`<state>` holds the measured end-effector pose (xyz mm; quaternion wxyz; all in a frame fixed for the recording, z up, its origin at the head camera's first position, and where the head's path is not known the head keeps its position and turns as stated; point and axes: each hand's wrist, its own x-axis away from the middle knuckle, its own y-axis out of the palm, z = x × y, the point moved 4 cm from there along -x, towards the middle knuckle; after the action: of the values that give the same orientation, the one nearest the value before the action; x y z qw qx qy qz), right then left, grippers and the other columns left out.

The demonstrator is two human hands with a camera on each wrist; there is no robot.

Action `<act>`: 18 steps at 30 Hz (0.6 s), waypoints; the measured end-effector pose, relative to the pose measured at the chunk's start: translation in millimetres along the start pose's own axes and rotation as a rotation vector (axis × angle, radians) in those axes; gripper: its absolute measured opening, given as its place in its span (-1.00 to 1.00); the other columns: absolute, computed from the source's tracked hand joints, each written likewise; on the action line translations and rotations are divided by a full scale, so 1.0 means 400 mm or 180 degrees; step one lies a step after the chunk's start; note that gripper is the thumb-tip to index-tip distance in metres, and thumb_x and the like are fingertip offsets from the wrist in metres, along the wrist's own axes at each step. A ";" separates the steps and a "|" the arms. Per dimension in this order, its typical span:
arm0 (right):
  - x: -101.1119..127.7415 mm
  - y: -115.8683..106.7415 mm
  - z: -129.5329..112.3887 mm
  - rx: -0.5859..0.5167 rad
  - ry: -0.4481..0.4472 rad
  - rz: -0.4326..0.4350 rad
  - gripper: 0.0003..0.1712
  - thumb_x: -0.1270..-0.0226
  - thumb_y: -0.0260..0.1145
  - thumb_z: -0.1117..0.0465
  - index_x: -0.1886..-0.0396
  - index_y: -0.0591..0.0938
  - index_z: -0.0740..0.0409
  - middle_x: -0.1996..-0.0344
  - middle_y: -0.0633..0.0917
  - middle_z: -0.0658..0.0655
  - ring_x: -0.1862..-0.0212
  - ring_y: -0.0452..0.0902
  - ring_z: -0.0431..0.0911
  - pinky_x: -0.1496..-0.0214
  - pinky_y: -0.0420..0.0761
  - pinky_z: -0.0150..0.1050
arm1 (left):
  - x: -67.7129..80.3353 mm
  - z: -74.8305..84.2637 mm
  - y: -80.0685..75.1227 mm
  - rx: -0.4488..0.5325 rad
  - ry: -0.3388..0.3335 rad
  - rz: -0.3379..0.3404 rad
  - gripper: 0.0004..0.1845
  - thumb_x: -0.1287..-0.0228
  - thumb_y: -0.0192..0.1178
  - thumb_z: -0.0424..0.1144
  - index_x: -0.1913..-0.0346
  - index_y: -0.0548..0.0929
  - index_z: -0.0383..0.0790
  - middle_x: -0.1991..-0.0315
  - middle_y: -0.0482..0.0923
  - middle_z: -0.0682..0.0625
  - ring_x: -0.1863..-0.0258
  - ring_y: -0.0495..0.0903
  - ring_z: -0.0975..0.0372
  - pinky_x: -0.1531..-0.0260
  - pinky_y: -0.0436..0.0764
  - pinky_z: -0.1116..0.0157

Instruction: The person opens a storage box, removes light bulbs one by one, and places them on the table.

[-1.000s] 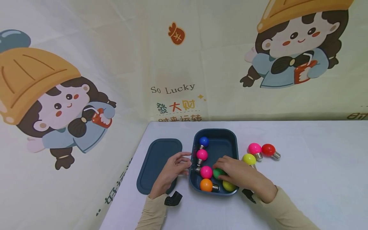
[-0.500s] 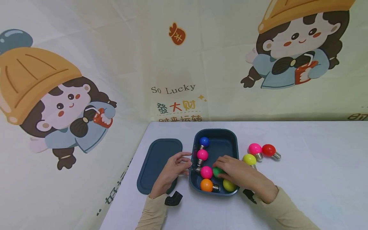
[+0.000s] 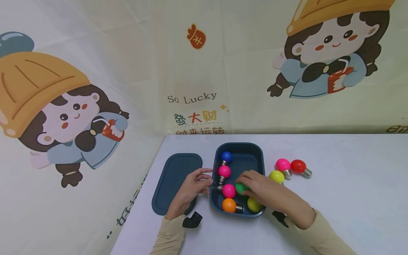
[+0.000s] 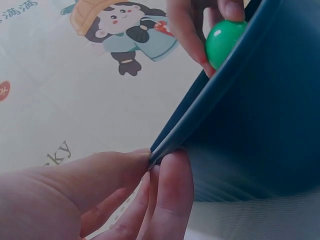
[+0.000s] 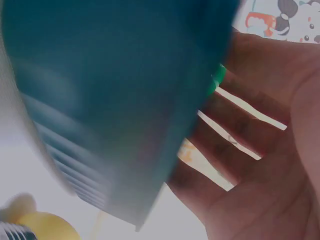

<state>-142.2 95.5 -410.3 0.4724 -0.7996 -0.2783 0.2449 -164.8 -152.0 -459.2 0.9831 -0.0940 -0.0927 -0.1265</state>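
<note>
In the head view, a dark blue box [image 3: 247, 159] holds several colored light bulbs, among them a blue one [image 3: 226, 157], an orange one [image 3: 228, 205] and an olive-yellow one [image 3: 254, 204]. My right hand [image 3: 259, 186] reaches over the box's right wall and grips a green bulb [image 3: 241, 188] between thumb and fingers; its base is hidden. The left wrist view shows this green bulb [image 4: 224, 44] above the rim. Relaxed, slightly bent fingers of my left hand [image 3: 191, 187] touch the box's left side; in the left wrist view its fingertips [image 4: 174, 172] meet the wall by the rim.
A dark blue lid [image 3: 173, 180] lies left of the box, partly under the left hand. Right of the box are a pink bulb [image 3: 282, 165], a red bulb [image 3: 298, 166] and a yellow bulb [image 3: 276, 176] on the white table [image 3: 357, 184]. Printed cloth hangs behind.
My right hand has shifted slightly away from me with the green bulb, which sits a little farther back in the box. The left hand and the other bulbs stay put.
</note>
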 end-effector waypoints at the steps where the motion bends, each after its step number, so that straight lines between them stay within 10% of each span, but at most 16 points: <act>1: 0.002 -0.005 -0.002 -0.0002 0.0003 0.0006 -0.61 -0.25 0.45 0.18 -0.07 0.64 0.14 0.02 0.63 0.06 -0.07 0.55 -0.03 0.00 0.70 -0.17 | 0.000 0.000 0.000 0.0005 -0.0003 -0.0002 -0.51 -0.35 0.29 -0.18 -0.28 0.50 -0.23 0.05 0.60 -0.19 0.27 0.64 0.20 0.24 0.72 0.30; 18: 0.047 -0.057 -0.010 0.0089 -0.0160 0.0182 -0.59 -0.26 0.44 0.19 -0.10 0.63 0.13 -0.03 0.62 0.09 -0.07 0.57 -0.03 0.04 0.71 -0.24 | 0.001 -0.001 0.001 -0.0006 0.0016 -0.0001 -0.50 -0.36 0.29 -0.17 -0.30 0.49 -0.22 0.02 0.59 -0.22 0.27 0.64 0.19 0.17 0.73 0.21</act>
<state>-130.9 114.8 -390.6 0.4692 -0.7942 -0.2637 0.2822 -164.1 -151.8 -459.7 0.9833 -0.0946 -0.0901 -0.1270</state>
